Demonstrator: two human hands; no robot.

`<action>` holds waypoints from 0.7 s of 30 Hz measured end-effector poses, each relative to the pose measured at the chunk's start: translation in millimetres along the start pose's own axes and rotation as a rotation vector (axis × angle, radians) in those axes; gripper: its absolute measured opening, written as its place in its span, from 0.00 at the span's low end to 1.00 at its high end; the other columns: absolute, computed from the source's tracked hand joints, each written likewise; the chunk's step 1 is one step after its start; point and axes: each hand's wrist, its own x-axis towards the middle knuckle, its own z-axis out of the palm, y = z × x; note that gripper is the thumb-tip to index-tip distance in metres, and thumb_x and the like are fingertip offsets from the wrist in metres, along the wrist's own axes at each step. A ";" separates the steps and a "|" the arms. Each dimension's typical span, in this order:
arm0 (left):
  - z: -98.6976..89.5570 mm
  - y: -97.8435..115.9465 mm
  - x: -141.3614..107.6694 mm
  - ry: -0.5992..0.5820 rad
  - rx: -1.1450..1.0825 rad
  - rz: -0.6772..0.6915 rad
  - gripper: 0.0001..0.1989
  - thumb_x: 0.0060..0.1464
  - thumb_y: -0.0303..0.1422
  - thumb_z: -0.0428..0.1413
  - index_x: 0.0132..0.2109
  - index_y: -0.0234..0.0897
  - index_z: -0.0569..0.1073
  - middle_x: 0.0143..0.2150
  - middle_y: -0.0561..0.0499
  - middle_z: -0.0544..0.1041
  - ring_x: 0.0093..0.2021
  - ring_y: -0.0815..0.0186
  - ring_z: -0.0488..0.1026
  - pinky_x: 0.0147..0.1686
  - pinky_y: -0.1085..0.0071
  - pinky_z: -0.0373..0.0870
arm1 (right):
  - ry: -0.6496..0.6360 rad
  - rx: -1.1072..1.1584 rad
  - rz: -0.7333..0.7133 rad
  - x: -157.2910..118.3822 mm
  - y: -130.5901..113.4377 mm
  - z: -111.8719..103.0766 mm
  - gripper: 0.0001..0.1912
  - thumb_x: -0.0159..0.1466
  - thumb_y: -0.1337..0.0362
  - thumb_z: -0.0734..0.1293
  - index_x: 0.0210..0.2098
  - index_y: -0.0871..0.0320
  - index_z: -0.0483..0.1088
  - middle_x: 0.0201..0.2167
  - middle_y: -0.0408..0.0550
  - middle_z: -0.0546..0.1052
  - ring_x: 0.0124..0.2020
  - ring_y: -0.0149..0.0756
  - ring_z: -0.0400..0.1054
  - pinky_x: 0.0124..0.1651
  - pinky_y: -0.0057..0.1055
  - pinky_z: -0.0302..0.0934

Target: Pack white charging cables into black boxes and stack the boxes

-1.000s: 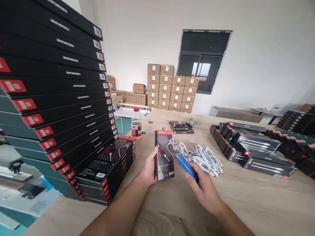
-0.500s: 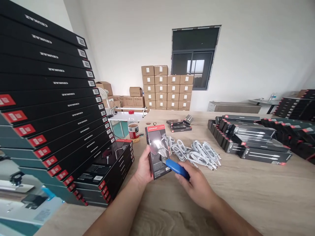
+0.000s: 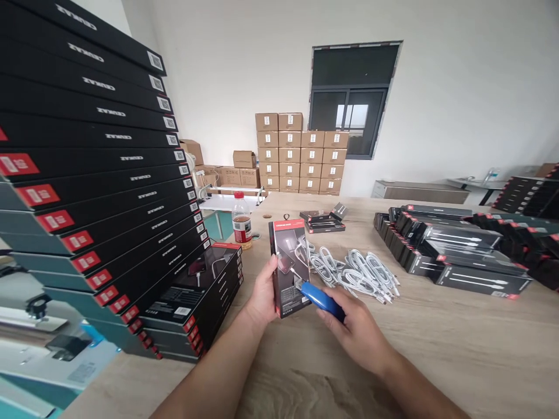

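Observation:
My left hand (image 3: 263, 294) grips the left side of a black box with a red top strip (image 3: 289, 256), held upright but tilted above the wooden table. In my right hand (image 3: 356, 326) is a blue-handled tool (image 3: 322, 299), whose metal tip touches or nearly touches the lower front of the box. Whether the tip presses in cannot be made out. Several coiled white cables (image 3: 353, 273) lie on the table just right of the box.
A tall stack of black boxes (image 3: 126, 157) rises at the left, beside a lower stack (image 3: 205, 291). A bottle (image 3: 241, 224) stands behind them. Small black boxes (image 3: 325, 221) lie further back; more packaged boxes (image 3: 480, 279) are at the right. Cartons (image 3: 301, 154) stand by the wall.
The view has shifted slightly, so most things appear a little further right. Both hands keep their holds on the box and the blue tool, with little change between them.

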 end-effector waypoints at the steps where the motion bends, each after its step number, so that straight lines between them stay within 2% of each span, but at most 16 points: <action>1: 0.4 0.1 -0.2 0.005 0.000 0.002 0.25 0.56 0.52 0.56 0.44 0.32 0.78 0.39 0.41 0.83 0.44 0.50 0.81 0.51 0.55 0.75 | 0.003 -0.001 -0.002 0.2 -0.1 0.0 0.14 0.68 0.58 0.65 0.51 0.54 0.73 0.41 0.49 0.79 0.39 0.40 0.73 0.41 0.34 0.70; 4: 1.1 -0.5 -0.5 0.021 -0.001 0.002 0.25 0.56 0.52 0.56 0.44 0.32 0.78 0.39 0.40 0.83 0.44 0.50 0.81 0.51 0.56 0.74 | 0.000 -0.012 0.000 0.4 0.2 -0.3 0.14 0.68 0.58 0.65 0.51 0.54 0.73 0.41 0.49 0.79 0.39 0.40 0.74 0.41 0.34 0.69; 8: 2.5 -2.2 0.1 0.044 -0.019 0.003 0.25 0.59 0.52 0.53 0.44 0.32 0.78 0.36 0.41 0.83 0.42 0.51 0.81 0.51 0.56 0.75 | -0.021 -0.031 0.016 -0.5 2.4 0.3 0.14 0.69 0.58 0.64 0.51 0.54 0.73 0.41 0.49 0.79 0.38 0.40 0.74 0.36 0.32 0.69; 13: 6.9 -2.5 0.0 0.058 -0.006 -0.062 0.30 0.63 0.55 0.46 0.46 0.32 0.79 0.36 0.42 0.84 0.39 0.54 0.82 0.46 0.59 0.76 | 0.044 -0.068 0.007 -0.2 3.2 7.0 0.16 0.69 0.57 0.63 0.52 0.56 0.72 0.43 0.52 0.79 0.44 0.45 0.74 0.46 0.39 0.69; 15: 7.3 -6.1 -0.4 0.065 0.040 -0.105 0.33 0.62 0.57 0.47 0.49 0.32 0.78 0.36 0.42 0.84 0.37 0.55 0.82 0.41 0.62 0.76 | 0.102 -0.045 0.046 3.4 2.5 6.6 0.17 0.69 0.55 0.62 0.52 0.56 0.72 0.44 0.53 0.79 0.44 0.46 0.74 0.48 0.40 0.68; 18: 7.1 -18.0 -0.1 0.091 0.185 -0.279 0.34 0.60 0.58 0.48 0.49 0.32 0.79 0.33 0.43 0.84 0.28 0.59 0.80 0.30 0.69 0.73 | 0.283 0.041 0.188 11.9 4.3 -4.2 0.20 0.70 0.51 0.60 0.52 0.58 0.71 0.42 0.52 0.80 0.41 0.44 0.74 0.45 0.37 0.68; 19: 7.4 -22.3 0.3 0.087 0.213 -0.333 0.34 0.60 0.59 0.49 0.49 0.32 0.80 0.32 0.43 0.84 0.27 0.60 0.79 0.28 0.71 0.72 | 0.353 0.057 0.227 14.5 6.1 -10.1 0.21 0.70 0.49 0.60 0.52 0.58 0.71 0.41 0.51 0.80 0.40 0.43 0.73 0.44 0.37 0.68; 21: 9.2 -27.9 1.6 0.041 0.169 -0.349 0.33 0.59 0.59 0.49 0.47 0.32 0.80 0.31 0.43 0.84 0.26 0.61 0.79 0.27 0.71 0.71 | 0.432 0.057 0.244 17.3 10.9 -22.0 0.22 0.69 0.47 0.63 0.50 0.59 0.71 0.39 0.50 0.79 0.38 0.42 0.72 0.43 0.36 0.67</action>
